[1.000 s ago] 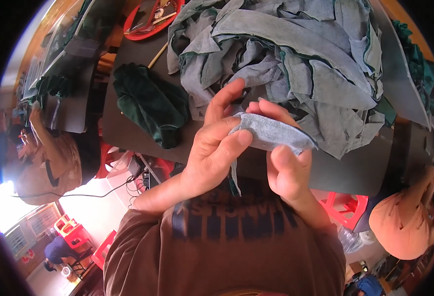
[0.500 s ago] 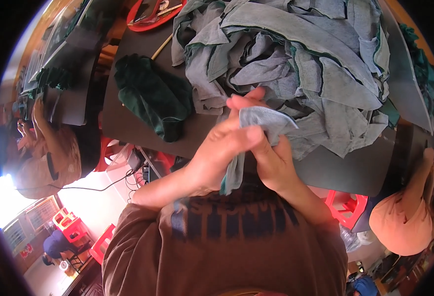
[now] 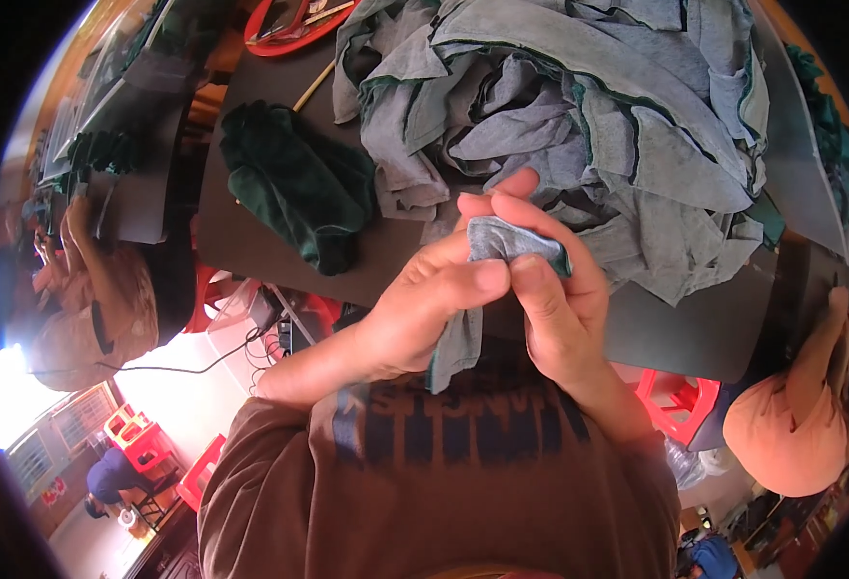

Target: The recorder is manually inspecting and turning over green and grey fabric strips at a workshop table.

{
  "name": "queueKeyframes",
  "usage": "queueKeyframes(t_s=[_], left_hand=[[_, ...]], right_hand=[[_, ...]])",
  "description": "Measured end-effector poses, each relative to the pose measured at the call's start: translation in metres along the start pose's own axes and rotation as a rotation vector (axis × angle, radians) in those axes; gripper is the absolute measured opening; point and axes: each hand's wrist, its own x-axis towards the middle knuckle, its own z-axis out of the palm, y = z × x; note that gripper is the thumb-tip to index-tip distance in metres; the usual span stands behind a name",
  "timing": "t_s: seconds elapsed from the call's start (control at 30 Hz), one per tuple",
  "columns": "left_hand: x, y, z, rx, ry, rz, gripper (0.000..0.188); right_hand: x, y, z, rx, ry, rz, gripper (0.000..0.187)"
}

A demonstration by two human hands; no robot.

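Between both my hands is a narrow strip of grey-backed green fabric [image 3: 458,349], its tail hanging down past my left wrist. My left hand [image 3: 444,289] pinches the folded upper end with the thumb on top. My right hand [image 3: 560,289] grips the same end, thumb tip almost meeting the left thumb and fingers curled behind the cloth. A dark green edge shows beside the right fingers. Just beyond my hands lies a large heap of grey fabric pieces with green edges [image 3: 656,164]. To the left rests a bunched dark green velvet piece [image 3: 299,193].
A thin wooden stick [image 3: 314,87] lies by the velvet, near a red tray [image 3: 294,39] with small tools. All of this is on a dark table [image 3: 675,333]. Co-workers sit at left [image 3: 106,309] and right [image 3: 791,425]. A red stool [image 3: 675,405] stands below the table's right side.
My right hand has turned and its fingers now wrap behind the strip's end. Both thumbs have come together on the fold, which lies more bunched between them.
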Motion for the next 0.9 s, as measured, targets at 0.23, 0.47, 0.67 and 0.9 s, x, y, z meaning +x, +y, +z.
queueKeyframes(t_s=[0.23, 0.47, 0.67, 0.9], left_hand=[[0.001, 0.021, 0.011, -0.073, 0.142, -0.176, 0.033], [0.006, 0.035, 0.004, 0.572, -0.254, -0.012, 0.016], [0.001, 0.035, 0.005, 0.626, -0.259, 0.009, 0.012], [-0.003, 0.047, 0.009, 0.789, -0.278, 0.045, 0.009]], right_hand=[[0.001, 0.001, -0.004, -0.229, -0.028, -0.045, 0.041], [-0.008, -0.013, -0.021, 0.316, -0.077, 0.097, 0.035], [-0.012, -0.015, -0.021, 0.069, -0.049, 0.013, 0.025], [-0.006, -0.020, -0.015, -0.012, -0.152, 0.018, 0.026]])
